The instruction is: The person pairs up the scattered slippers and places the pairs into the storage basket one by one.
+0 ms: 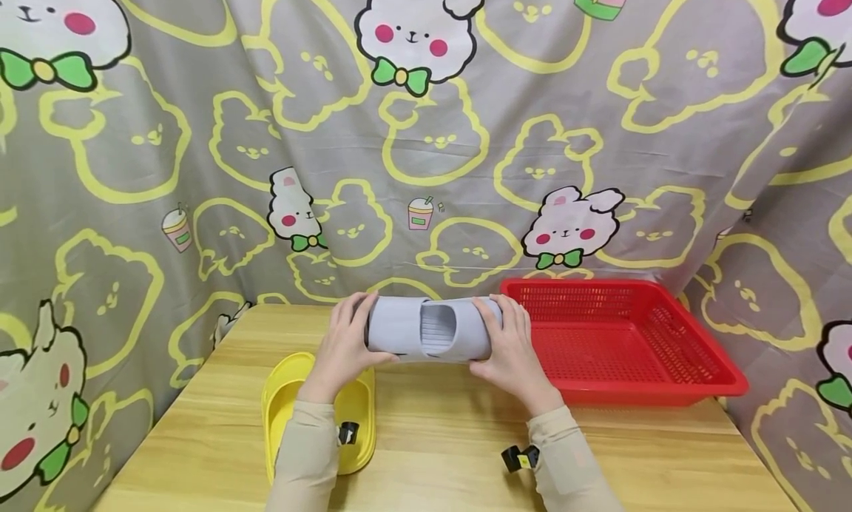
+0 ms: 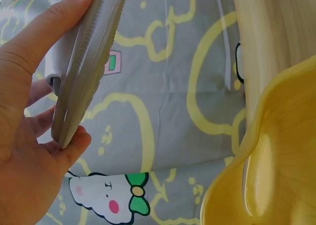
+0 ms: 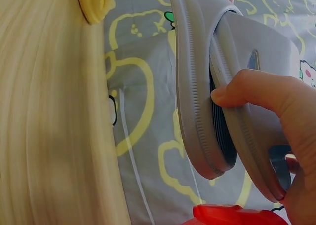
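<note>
A pair of grey slippers (image 1: 396, 325) is held up above the table, lying against each other lengthwise. My left hand (image 1: 342, 345) grips their left end, thumb on the near side and fingers over the top. At the other end, my right hand (image 1: 511, 343) holds them the same way. In the left wrist view, the ribbed sole edges of the slippers (image 2: 91, 62) run between thumb and fingers. The right wrist view shows the right thumb (image 3: 242, 89) pressing one slipper's edge, with a narrow gap between the two soles. Yellow slippers (image 1: 279, 393) lie beneath my left forearm, which partly covers them.
A red perforated plastic basket (image 1: 639, 390) stands on the table's right side, close beyond my right hand. The wooden table (image 1: 439, 438) ends at a patterned grey curtain (image 1: 426, 149) behind and on both sides. Small black devices (image 1: 519, 459) sit at both wrists.
</note>
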A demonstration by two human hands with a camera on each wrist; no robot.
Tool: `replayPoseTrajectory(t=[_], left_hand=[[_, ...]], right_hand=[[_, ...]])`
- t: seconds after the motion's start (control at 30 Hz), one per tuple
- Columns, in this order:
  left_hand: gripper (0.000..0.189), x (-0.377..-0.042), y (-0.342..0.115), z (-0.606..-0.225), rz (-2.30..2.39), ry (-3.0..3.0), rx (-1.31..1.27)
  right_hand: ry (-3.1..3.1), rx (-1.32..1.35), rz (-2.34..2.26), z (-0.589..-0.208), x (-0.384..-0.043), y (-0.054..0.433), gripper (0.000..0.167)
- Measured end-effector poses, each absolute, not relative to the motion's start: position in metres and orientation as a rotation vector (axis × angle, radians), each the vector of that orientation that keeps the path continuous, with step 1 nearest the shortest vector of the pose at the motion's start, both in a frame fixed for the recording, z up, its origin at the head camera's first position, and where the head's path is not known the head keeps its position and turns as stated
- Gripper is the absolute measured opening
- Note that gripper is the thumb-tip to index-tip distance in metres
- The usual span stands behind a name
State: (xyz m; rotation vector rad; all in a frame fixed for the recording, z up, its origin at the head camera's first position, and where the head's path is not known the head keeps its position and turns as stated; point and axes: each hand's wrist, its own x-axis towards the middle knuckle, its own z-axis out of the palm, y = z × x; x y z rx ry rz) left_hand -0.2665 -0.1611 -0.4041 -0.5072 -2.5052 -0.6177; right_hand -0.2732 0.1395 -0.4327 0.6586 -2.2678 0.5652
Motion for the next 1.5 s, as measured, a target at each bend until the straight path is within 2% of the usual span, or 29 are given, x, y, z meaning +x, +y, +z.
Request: replayPoseTrajectory(t=[1.5], left_hand=[[0.101, -0.265, -0.161, -0.403, -0.661, -2.511, -0.531]], right_hand=[[-2.301, 0.589, 0.597, -0.419, -0.269, 0.162, 0.107]])
